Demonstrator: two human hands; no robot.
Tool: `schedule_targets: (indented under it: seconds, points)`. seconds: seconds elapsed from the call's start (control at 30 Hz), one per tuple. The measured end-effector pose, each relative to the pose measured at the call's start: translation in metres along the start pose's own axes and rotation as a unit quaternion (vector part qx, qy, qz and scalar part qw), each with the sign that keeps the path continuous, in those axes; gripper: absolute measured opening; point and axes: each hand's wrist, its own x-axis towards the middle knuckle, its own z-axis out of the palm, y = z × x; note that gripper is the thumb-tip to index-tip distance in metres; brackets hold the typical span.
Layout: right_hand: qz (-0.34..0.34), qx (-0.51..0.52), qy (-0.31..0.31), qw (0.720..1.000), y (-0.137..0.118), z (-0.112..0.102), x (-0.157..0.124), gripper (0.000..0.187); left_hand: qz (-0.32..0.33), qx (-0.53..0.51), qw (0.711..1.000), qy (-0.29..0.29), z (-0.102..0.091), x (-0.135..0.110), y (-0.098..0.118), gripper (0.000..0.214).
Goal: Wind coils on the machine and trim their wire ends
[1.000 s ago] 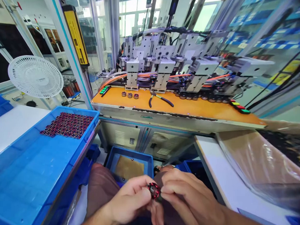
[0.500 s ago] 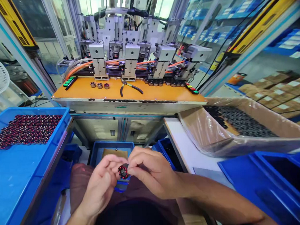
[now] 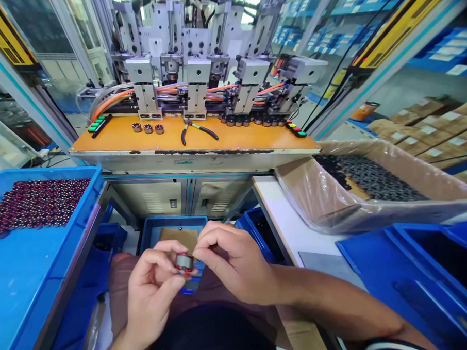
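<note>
A small round metal part with red windings [image 3: 183, 262] is pinched between both my hands, low in the middle of the view above my lap. My left hand [image 3: 153, 292] grips it from the left with thumb and fingers closed. From the right, my right hand [image 3: 227, 263] pinches its rim. The part's grey side wall faces the camera. Many similar red-wound parts [image 3: 33, 202] lie heaped in a blue tray [image 3: 47, 265] at the left.
An orange-topped machine bench [image 3: 193, 138] stands ahead with pliers [image 3: 196, 130], three small rings [image 3: 148, 128] and a row of pneumatic heads [image 3: 198, 78]. A bag-lined cardboard box of black parts [image 3: 369, 182] sits right. Blue bins [image 3: 427, 275] lie at lower right, another blue bin [image 3: 174, 232] under the bench.
The view swung right and down. The part was turned in my fingers from showing its red-wound face to showing its grey side.
</note>
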Motion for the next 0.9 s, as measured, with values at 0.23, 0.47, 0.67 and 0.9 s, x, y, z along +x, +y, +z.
schedule_targets:
  seconds: [0.23,0.47,0.67,0.9]
  points:
    - [0.255,0.181,-0.033,0.949,-0.008,0.001,-0.003,0.021,0.083,0.109,0.989,0.061,-0.001,0.003,-0.001,0.031]
    - [0.392,0.337,-0.101,0.85,-0.003,0.005,-0.005,0.034,0.046,0.051,0.997,0.034,-0.01,0.003,-0.007,0.027]
    - [0.368,0.366,-0.15,0.842,0.005,0.01,-0.006,0.041,0.029,0.003,1.0,-0.003,-0.015,0.002,-0.011,0.027]
    - [0.019,0.068,-0.001,0.997,0.021,0.016,-0.011,0.021,-0.07,-0.062,0.987,0.13,-0.01,0.018,-0.017,0.013]
